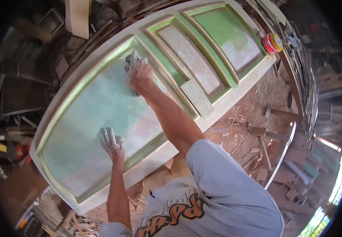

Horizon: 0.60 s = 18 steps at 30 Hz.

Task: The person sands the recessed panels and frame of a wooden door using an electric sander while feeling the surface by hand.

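Note:
A large wooden door panel with raised mouldings and patchy green and whitish paint lies before me. My right hand is closed over a dark block on the big recessed field, close to its upper moulding. Most of the block is hidden under my fingers, so its exact kind cannot be made out. My left hand rests flat on the same field, fingers spread, holding nothing. Whitish dust coats both hands. Faint curved marks show in the dusty surface near the left end.
A flat piece of board lies across the mouldings at the panel's near edge. A red and yellow tub stands at the right end. Wood offcuts and chips litter the ground, and stacked timber lies beyond the far edge.

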Tool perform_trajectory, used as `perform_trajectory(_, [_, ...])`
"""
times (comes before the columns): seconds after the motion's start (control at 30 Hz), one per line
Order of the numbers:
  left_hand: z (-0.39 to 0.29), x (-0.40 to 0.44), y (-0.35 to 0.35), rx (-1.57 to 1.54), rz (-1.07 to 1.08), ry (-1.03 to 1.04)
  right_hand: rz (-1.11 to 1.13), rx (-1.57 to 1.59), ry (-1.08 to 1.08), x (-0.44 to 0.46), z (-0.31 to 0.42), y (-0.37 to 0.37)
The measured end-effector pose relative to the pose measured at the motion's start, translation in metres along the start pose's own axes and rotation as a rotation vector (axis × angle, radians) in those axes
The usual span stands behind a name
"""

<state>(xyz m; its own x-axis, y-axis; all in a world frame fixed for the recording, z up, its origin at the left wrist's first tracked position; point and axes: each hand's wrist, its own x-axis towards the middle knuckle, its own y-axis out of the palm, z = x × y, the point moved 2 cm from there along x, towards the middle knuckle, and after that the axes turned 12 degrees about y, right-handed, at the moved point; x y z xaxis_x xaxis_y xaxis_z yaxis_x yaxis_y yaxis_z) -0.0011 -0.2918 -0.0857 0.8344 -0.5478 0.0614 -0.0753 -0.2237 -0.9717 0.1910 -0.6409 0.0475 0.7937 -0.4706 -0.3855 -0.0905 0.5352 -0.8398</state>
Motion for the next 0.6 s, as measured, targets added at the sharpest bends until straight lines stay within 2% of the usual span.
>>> perform_trajectory(0.07, [-0.005, 0.024, -0.002, -0.162, 0.162, -0.306, -0.191, -0.047, 0.055, -0.01, -0.006, 0.018])
perform_trajectory(0.1, [-0.015, 0.052, -0.02, -0.435, 0.063, -0.29, -0.056, 0.014, 0.102, -0.022, -0.007, 0.012])
perform_trajectory(0.17, [-0.048, 0.117, -0.051, -0.892, -0.11, -0.112, -0.077, 0.078, 0.16, -0.043, -0.016, 0.035])
perform_trajectory(0.2, [-0.069, 0.15, -0.064, -1.016, -0.106, -0.066, -0.167, 0.105, 0.158, -0.049, -0.02, 0.061])
perform_trajectory(0.23, [-0.091, 0.181, -0.079, -1.213, 0.013, -0.136, -0.257, 0.132, 0.155, -0.054, -0.024, 0.086])
perform_trajectory(0.27, [-0.102, 0.2, -0.085, -1.208, 0.044, -0.119, -0.262, 0.147, 0.185, -0.069, -0.034, 0.092])
perform_trajectory(0.3, [-0.112, 0.22, -0.089, -0.986, 0.178, -0.098, -0.255, 0.134, -0.053, -0.086, -0.042, 0.091])
perform_trajectory(0.37, [-0.133, 0.251, -0.095, -0.531, 0.401, -0.046, -0.244, 0.293, -0.355, -0.128, -0.064, 0.083])
perform_trajectory(0.4, [-0.14, 0.257, -0.1, -0.298, 0.496, -0.023, -0.071, 0.456, -0.334, -0.147, -0.085, 0.071])
perform_trajectory(0.43, [-0.156, 0.251, -0.109, -0.134, 0.497, 0.004, 0.092, 0.616, -0.288, -0.166, -0.105, 0.058])
perform_trajectory(0.47, [-0.163, 0.241, -0.106, -0.12, 0.507, 0.018, 0.426, 0.755, -0.156, -0.186, -0.131, 0.044])
perform_trajectory(0.53, [-0.173, 0.225, -0.096, 0.037, 0.291, 0.378, -0.023, 0.632, -0.143, -0.192, -0.205, 0.021])
perform_trajectory(0.57, [-0.173, 0.219, -0.083, 0.046, 0.212, 0.494, -0.438, 0.426, -0.067, -0.174, -0.26, 0.045])
perform_trajectory(0.6, [-0.182, 0.216, -0.082, 0.057, 0.221, 0.5, -0.652, 0.48, 0.216, -0.165, -0.295, 0.035])
